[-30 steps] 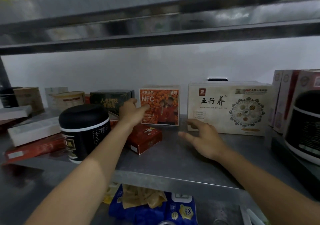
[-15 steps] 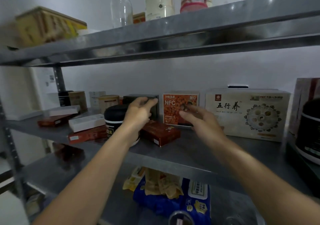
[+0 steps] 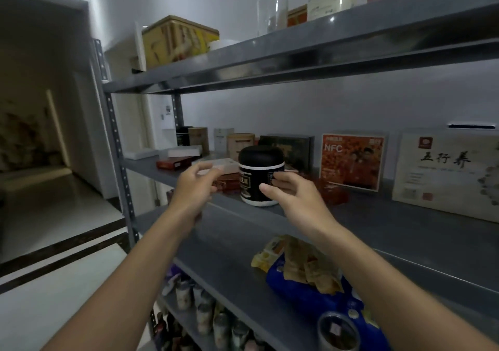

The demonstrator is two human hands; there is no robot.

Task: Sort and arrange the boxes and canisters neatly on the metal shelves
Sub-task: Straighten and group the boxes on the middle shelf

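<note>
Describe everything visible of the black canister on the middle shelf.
The black canister stands upright near the front edge of the middle shelf. It has a domed black lid, a white band under it, a black body with a blurred label and a pale base. The right hand overlaps its right side; contact is unclear. The left hand is apart.

black canisters (image 3: pixel 260 179) (image 3: pixel 183 134): 2 | tan canisters (image 3: pixel 198 138) (image 3: pixel 239 143): 2, maybe | NFC box (image 3: pixel 351 161): 1
</note>
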